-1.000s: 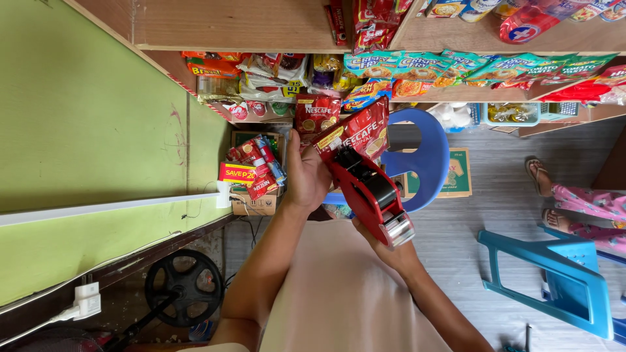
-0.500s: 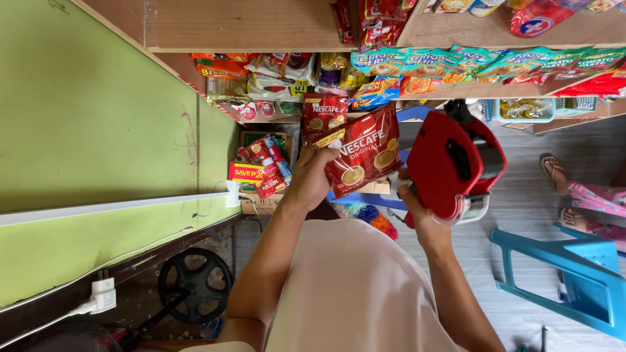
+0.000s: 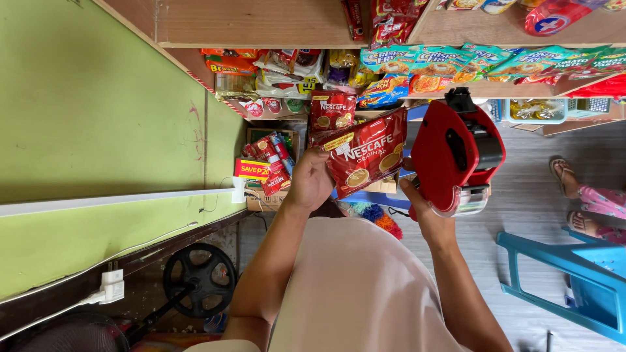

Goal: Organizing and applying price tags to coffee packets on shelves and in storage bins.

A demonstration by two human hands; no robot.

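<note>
Your left hand grips red coffee sachet pack mid-frame, face up for labelling; right hand clasps red price-label gun beside it.

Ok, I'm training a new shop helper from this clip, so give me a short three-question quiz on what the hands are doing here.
1. True or false: the left hand holds a red packet.
2. What does the right hand hold? A) a blue stool B) a red label gun C) a fan
3. Fill in: beside the person, low on the right of the view, stands a blue plastic ____.

Key: 1 true; 2 B; 3 chair.
</note>
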